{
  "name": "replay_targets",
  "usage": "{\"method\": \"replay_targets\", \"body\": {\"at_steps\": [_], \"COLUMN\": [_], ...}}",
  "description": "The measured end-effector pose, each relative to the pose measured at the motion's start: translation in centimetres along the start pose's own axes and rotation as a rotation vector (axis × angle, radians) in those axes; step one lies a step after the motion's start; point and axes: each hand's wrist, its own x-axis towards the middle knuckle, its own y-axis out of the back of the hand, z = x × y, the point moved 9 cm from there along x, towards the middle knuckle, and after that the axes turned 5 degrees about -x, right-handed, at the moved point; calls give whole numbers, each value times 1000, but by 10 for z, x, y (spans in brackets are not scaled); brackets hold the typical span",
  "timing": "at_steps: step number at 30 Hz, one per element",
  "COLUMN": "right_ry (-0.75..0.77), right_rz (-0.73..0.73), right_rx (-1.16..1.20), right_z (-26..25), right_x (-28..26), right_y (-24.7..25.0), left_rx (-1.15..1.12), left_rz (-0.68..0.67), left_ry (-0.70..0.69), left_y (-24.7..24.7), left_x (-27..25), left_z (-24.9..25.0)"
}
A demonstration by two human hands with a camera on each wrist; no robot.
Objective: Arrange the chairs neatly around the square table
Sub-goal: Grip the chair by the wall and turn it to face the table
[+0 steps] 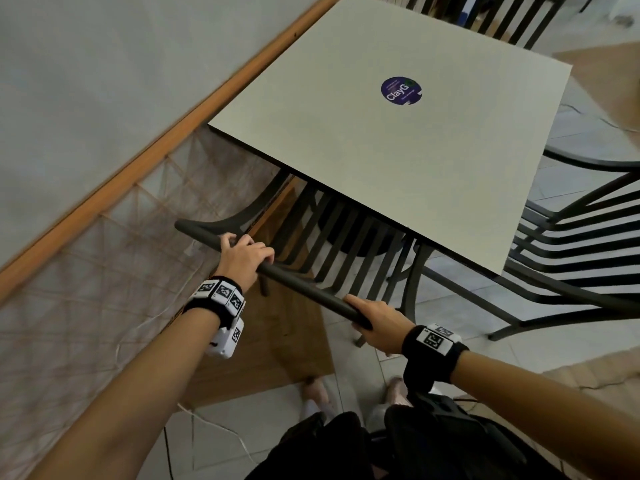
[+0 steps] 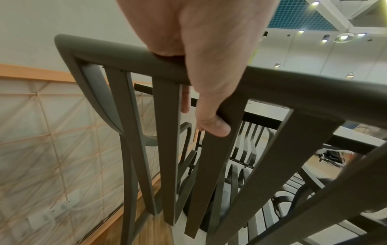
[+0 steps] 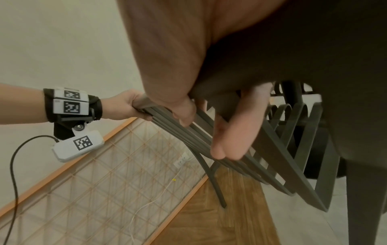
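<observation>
The dark slatted chair (image 1: 332, 233) is standing at the near edge of the square tabletop (image 1: 398, 140), its seat tucked under the top and its back rail sticking out toward the person. The left hand (image 1: 242, 254) is gripping the rail near its left end, fingers (image 2: 211, 126) curling over the top bar and the thumb pressing against a slat in the left wrist view. The right hand (image 1: 377, 323) is holding the rail at its right end, the thumb lying along the top of the bar; in the right wrist view its fingers (image 3: 228, 140) are wrapping down behind the bar, pressed together.

A round blue sticker (image 1: 401, 91) is sitting on the tabletop, toward its far right part. A 2nd chair (image 1: 571, 244) is standing at the right side of the tabletop, angled and only partly under it, and the back of a 3rd chair (image 1: 502, 19) is showing beyond the far edge. A pale wall (image 1: 104, 81) with an orange wooden rail (image 1: 166, 147) is running along the left, just beside the tabletop's left edge. Both wrists are wearing black bands with printed square markers (image 1: 221, 292).
</observation>
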Motion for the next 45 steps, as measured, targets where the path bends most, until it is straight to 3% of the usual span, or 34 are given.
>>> {"method": "replay_targets", "body": {"at_steps": [11, 16, 20, 23, 27, 30, 35, 39, 45], "right_ry": [30, -96, -201, -243, -120, 47, 176, 204, 268], "right_rz": [-10, 39, 78, -66, -239, -320, -366, -421, -420], "right_rx": [109, 206, -6, -210, -566, -742, -774, -737, -775], "right_z": [4, 42, 103, 149, 191, 205, 242, 206, 199], "right_x": [-12, -28, -26, -10, 21, 44, 95, 83, 85], "right_y": [2, 24, 44, 35, 12, -12, -52, -38, -35], "left_rx": [32, -22, -41, -91, -74, -36, -47, -69, -55], "left_rz": [33, 26, 47, 33, 12, -19, 54, 63, 55], "left_ry": [30, 68, 17, -12, -1, 61, 76, 52, 67], "left_y": [-6, -11, -26, -40, -62, -74, -75, -74, -70], "left_x": [-1, -10, -30, -41, -44, -44, -43, -43, -39], "left_z": [1, 14, 67, 123, 191, 209, 206, 206, 201]}}
